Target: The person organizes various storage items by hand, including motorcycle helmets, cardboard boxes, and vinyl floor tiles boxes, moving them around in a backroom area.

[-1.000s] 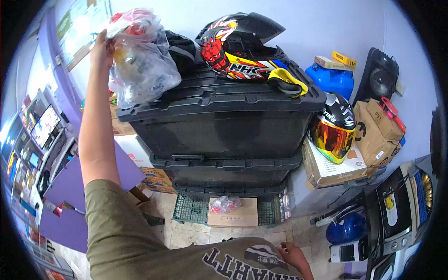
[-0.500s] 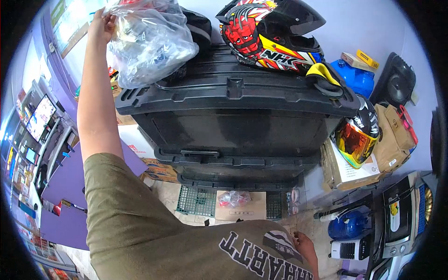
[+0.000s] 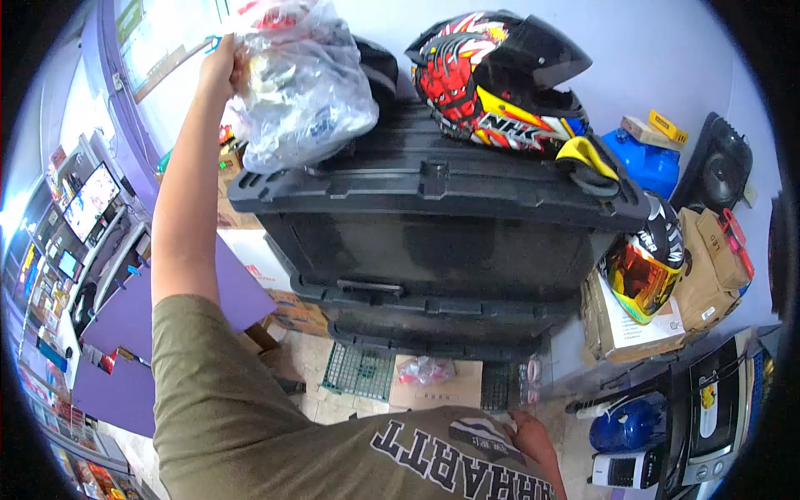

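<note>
My left hand [image 3: 222, 68] is raised at the upper left, its fingers closed on the side of a clear plastic bag [image 3: 308, 104]. The bag has crumpled contents that I cannot make out, with some red near its top. It is at the left end of the black lidded storage bin [image 3: 433, 250], in front of a dark rounded item [image 3: 377, 71]. My right hand [image 3: 533, 435] hangs low beside my shirt, fingers loosely apart, with nothing visible in it. A red, yellow and black helmet [image 3: 500, 87] sits on the bin lid, with a black and yellow item [image 3: 587, 162] at its right.
More black bins [image 3: 433, 327] are stacked underneath. A second helmet [image 3: 642, 267] with an orange visor rests on cardboard boxes [image 3: 700, 304] at the right. On the floor are a green crate [image 3: 358, 372] and a flat carton [image 3: 467, 385]. A purple panel [image 3: 125, 400] stands left.
The view has shifted, so the bins and helmets appear farther right and lower. My left hand stays at the bag's side. My right hand remains low by my shirt.
</note>
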The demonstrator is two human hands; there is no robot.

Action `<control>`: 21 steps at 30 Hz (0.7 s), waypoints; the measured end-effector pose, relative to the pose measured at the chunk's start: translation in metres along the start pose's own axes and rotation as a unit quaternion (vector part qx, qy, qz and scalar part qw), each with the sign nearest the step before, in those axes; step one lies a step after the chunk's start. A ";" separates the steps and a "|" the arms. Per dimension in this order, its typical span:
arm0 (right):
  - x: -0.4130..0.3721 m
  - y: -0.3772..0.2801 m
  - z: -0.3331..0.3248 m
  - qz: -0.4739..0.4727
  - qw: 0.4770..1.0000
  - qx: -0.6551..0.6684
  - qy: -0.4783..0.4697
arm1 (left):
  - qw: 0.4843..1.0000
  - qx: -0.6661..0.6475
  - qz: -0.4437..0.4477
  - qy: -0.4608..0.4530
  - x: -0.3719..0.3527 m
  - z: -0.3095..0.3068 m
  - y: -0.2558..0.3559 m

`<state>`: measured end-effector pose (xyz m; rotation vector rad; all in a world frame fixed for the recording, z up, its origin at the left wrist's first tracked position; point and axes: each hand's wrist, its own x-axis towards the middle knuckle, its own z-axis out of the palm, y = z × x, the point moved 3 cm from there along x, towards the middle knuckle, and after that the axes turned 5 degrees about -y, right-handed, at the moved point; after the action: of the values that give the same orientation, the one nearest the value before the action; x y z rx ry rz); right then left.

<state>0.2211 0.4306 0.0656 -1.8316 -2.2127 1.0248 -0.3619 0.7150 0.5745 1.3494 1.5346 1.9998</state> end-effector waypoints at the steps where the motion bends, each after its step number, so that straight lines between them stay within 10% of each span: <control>1: 0.004 -0.004 -0.004 -0.005 0.999 -0.026 -0.019 | 1.000 -0.004 0.013 0.001 -0.004 -0.005 0.011; 7: 0.010 -0.014 -0.009 0.027 0.994 -0.057 -0.095 | 0.961 0.245 0.126 0.015 -0.013 -0.035 0.031; 13: -0.001 0.007 -0.003 0.003 0.999 -0.032 -0.030 | 0.979 0.042 0.200 0.006 -0.056 -0.034 -0.023; 21: -0.009 0.028 0.016 0.000 1.000 0.009 0.008 | 0.965 0.143 0.221 0.001 -0.074 -0.026 -0.038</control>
<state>0.2399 0.4168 0.0407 -1.8273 -2.1877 1.0221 -0.3554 0.6626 0.5051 1.9525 1.6912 2.0722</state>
